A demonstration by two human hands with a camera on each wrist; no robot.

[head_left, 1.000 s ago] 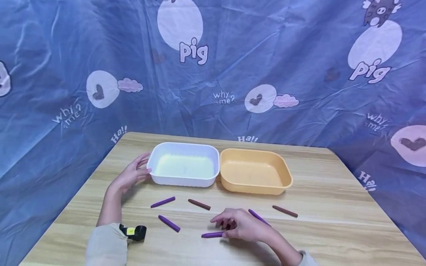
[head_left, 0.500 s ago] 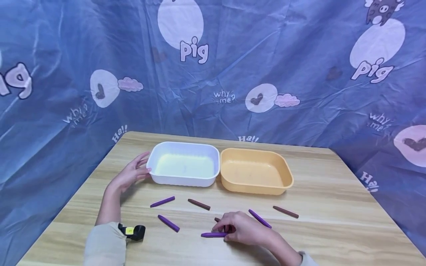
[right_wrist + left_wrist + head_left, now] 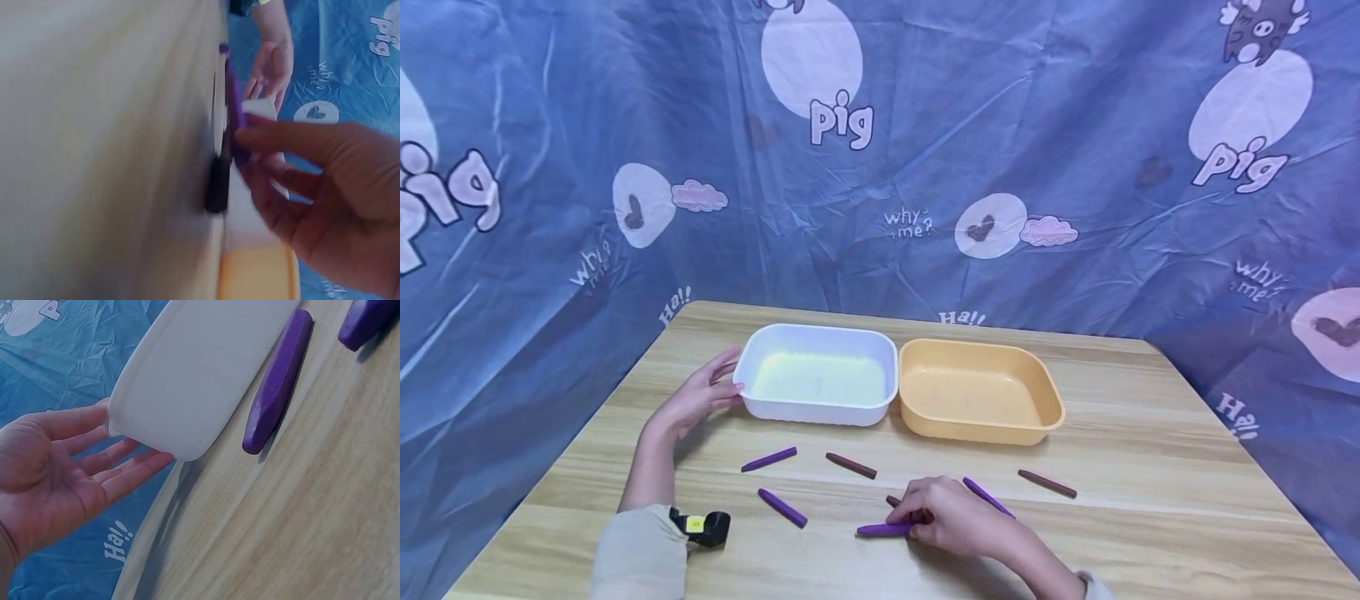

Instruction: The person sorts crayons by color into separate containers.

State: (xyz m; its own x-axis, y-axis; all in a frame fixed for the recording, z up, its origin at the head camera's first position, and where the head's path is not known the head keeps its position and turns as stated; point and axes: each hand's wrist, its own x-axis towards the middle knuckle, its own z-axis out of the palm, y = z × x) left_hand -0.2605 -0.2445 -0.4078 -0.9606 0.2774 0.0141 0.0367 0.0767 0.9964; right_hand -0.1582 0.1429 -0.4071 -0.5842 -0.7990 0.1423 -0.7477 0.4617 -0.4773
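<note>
My left hand (image 3: 698,398) touches the left end of a white plastic bin (image 3: 816,412), its fingers nearly straight; in the left wrist view the fingertips rest against the bin's wall (image 3: 181,381). Over the front middle of the table, my right hand (image 3: 955,518) pinches a purple crayon (image 3: 880,530) between thumb and fingers. The right wrist view shows this purple crayon (image 3: 234,100) at the fingertips, just off the tabletop or barely touching it; I cannot tell which. A brown crayon (image 3: 892,502) lies beside that hand, mostly hidden by the fingers.
An orange bin (image 3: 977,429) stands against the white one's right end. Purple crayons (image 3: 782,507) and brown crayons (image 3: 852,466) lie scattered before the bins on the wooden table (image 3: 1112,400). A blue printed cloth (image 3: 880,167) hangs behind the table.
My right hand's fingers have closed on the purple crayon, and the brown crayon's tip beside them has come into sight. The left hand stays at the white bin.
</note>
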